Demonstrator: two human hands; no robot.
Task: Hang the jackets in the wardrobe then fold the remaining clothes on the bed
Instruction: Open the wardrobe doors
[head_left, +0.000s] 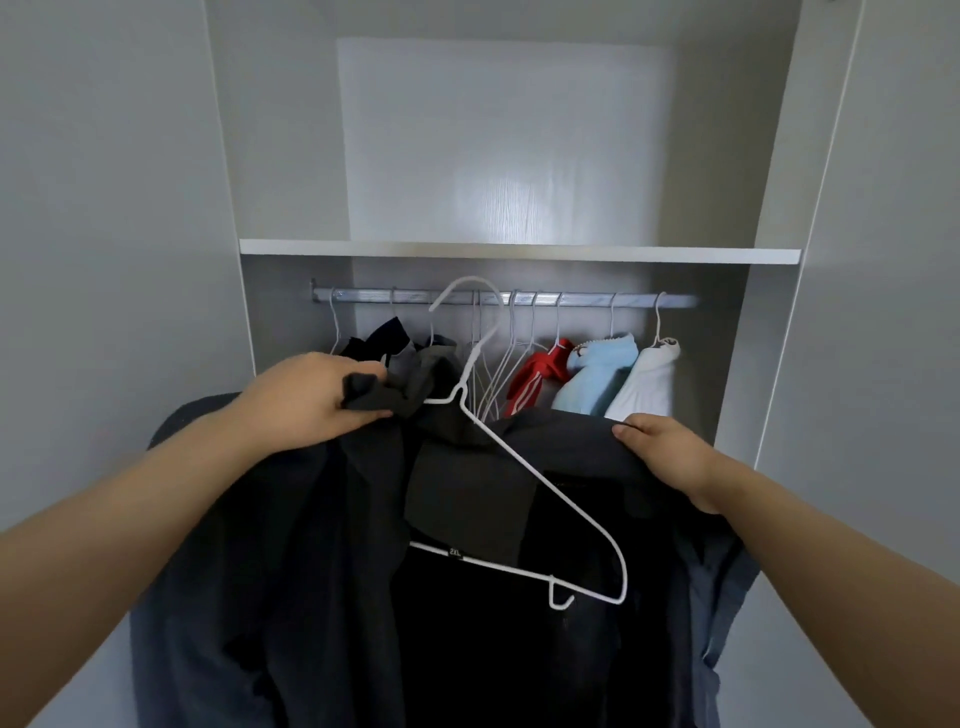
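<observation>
jacket (291, 571): plain dark charcoal, blue-grey at its right edge
hanger (582, 514): white wire
size tag (455, 552): black, white lettering
wardrobe (769, 364): pale grey
shelf (519, 254): white
rail (363, 296): silver
striped top (535, 379): red, white stripes
next top (597, 379): light blue
end top (649, 384): white

Matt dark cloth jacket (291, 545); white wire hanger (550, 483); shiny metal rail (582, 300).

The rail (587, 300) carries wire hangers (493, 382) and clothes (597, 374).
</observation>
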